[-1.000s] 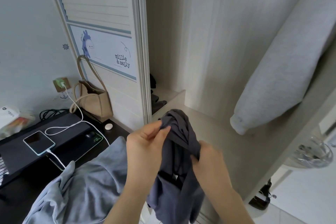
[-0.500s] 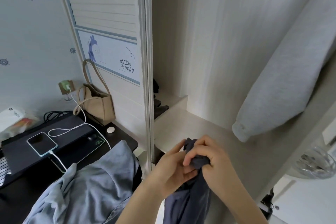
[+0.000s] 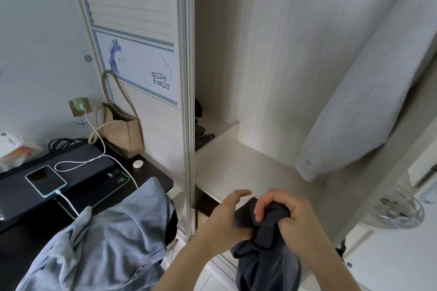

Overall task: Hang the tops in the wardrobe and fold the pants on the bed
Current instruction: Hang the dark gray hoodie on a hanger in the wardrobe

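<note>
Item: dark grey garment [image 3: 264, 250], held in front of the open wardrobe [image 3: 260, 54], above its pale shelf [image 3: 236, 170].

Grip: our right hand [image 3: 290, 217] has fingers curled tight round a bunched fistful at the top of the cloth. Our left hand [image 3: 227, 217] pinches the same bunch from the other side, thumb and fingers closed on the fabric. Both hands touch it and sit close together.

Risks, as we judge them:
- The cloth is wadded, so neck and shoulders are not told apart; a hanger could go in through the wrong opening.
- No hanger shows in view; we cannot tell whether one is inside the bundle. If not, one hand must let go to fetch it, and the weight hanging below could drag the garment out of the other.
- The lower part drops out of view; it may snag on the shelf edge or the sliding door [image 3: 186, 101] as we lift.

Condition of item: soft, thin knit, matt slate-grey, heavily creased and twisted at the top, with a darker seam line curving just under the hands. Whether top or pants we cannot tell.

Also noted: a light grey garment [image 3: 354, 111] hanging inside at right; a pale blue garment [image 3: 94, 243] draped beside the dark desk [image 3: 153, 175].
</note>
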A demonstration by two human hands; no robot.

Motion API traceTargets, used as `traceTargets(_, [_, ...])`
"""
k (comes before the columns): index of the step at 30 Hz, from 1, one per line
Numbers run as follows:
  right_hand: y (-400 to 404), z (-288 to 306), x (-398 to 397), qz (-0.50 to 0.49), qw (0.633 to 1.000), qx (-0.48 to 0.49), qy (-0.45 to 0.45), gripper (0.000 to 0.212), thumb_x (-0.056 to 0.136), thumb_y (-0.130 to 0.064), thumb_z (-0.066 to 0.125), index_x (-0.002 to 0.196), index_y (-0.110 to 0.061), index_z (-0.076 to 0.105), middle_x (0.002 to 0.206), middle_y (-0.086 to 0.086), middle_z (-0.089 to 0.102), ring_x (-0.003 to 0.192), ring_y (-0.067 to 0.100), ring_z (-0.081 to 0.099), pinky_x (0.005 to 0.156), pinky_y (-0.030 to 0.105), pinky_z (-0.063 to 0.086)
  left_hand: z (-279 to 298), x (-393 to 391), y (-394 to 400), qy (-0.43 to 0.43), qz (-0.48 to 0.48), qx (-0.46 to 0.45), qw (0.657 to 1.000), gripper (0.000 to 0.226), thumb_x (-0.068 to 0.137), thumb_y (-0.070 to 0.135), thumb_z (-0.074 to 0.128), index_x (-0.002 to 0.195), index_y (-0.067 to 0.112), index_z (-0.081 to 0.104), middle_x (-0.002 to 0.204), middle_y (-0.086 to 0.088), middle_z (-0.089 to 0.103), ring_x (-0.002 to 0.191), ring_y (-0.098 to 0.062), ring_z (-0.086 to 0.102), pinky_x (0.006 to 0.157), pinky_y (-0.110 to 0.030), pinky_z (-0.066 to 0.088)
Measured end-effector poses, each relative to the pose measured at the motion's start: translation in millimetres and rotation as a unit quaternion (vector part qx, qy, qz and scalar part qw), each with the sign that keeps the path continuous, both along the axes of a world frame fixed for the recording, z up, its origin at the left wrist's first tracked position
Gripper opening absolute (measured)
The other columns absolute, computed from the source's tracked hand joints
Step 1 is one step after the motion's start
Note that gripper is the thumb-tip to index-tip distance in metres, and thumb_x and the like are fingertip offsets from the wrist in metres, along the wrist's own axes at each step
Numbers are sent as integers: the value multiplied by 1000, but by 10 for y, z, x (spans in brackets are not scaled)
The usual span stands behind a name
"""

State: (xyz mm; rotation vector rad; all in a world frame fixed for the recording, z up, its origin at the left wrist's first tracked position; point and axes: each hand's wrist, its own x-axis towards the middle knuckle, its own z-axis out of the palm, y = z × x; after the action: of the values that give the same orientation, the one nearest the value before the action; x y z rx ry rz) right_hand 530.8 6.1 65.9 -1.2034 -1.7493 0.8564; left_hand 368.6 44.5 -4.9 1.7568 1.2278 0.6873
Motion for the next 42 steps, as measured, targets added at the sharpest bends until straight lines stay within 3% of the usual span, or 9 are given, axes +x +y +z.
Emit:
traceTargets(6, [3, 62, 110, -56, 997, 32, 36, 58, 58, 24, 42, 71, -26, 69, 81, -6, 71, 84, 4, 66, 74, 7, 46, 195, -20, 149, 147, 119, 156, 969, 9, 75, 25, 60, 82, 30, 64, 68, 6, 61, 72, -18, 61, 69, -29, 51])
traceTargets(12, [45, -146, 167, -195, 966, 17, -167, 49, 76, 9, 55, 91, -38, 55, 94, -13, 51, 82, 0, 53, 70, 2, 39, 513, -295, 286, 135, 370, 368, 842, 26, 68, 13, 50, 82, 18, 71, 48, 0, 61, 50, -27, 58, 91, -36, 43])
traceTargets(17, [121, -55, 172, -199, 971, -30, -132, 21, 85, -4, 58, 69, -19, 58, 64, 1, 60, 62, 12, 57, 56, 11, 41, 98, -383, 382, 147, 151, 97, 973, 55, 80, 17, 69, 131, 26, 54, 103, 5, 66, 97, -18, 64, 88, -31, 51])
traceTargets(21, [137, 147, 111, -173, 979, -73, 81, 31, 90, 2, 49, 81, -22, 66, 74, -9, 69, 67, -3, 63, 58, 11, 47, -497, -251, 157, 142, 28, -125, 982, 99, 69, 40, 81, 151, 29, 25, 120, 5, 55, 105, -14, 58, 90, -22, 45])
traceTargets(24, [151, 229, 11, -150, 967, -92, 182, 43, 88, 12, 48, 78, -25, 69, 72, -14, 72, 66, -3, 67, 57, 7, 47, -679, -43, -5, 58, 9, -252, 966, 95, 54, 51, 76, 138, 25, 43, 104, 4, 68, 81, -13, 71, 77, -25, 56])
traceTargets(28, [101, 271, -19, -146, 949, -119, 251, 47, 85, 19, 46, 86, -21, 70, 75, -9, 73, 67, 3, 69, 57, 10, 50, -681, 90, -36, 45, 61, -304, 950, 25, 77, 45, 65, 88, 23, 62, 54, 10, 63, 44, -8, 59, 45, -18, 46])
traceTargets(35, [79, 257, 174, -179, 921, -129, 321, 41, 86, 15, 44, 98, -15, 69, 80, -2, 74, 75, 12, 70, 55, 15, 52, -561, -172, 25, -209, 227, -370, 876, 10, 98, 11, 45, 95, 10, 55, 86, -13, 60, 69, -23, 60, 67, -33, 53])
traceTargets(39, [171, 85, 355, -234, 930, -127, 252, 38, 84, 7, 52, 92, -26, 70, 87, -7, 72, 88, 13, 65, 66, 19, 50, -215, -406, 79, -380, 240, -391, 803, 18, 98, 10, 43, 100, 2, 60, 90, -19, 61, 81, -31, 61, 76, -49, 54])
traceTargets(42, [213, -68, 425, -220, 973, -72, 12, 33, 81, -10, 64, 94, -39, 56, 85, -25, 63, 85, -2, 58, 67, 9, 41, 105, -453, 98, -423, 228, -364, 798, 23, 99, 12, 42, 104, 0, 62, 91, -19, 66, 79, -33, 65, 69, -48, 55])
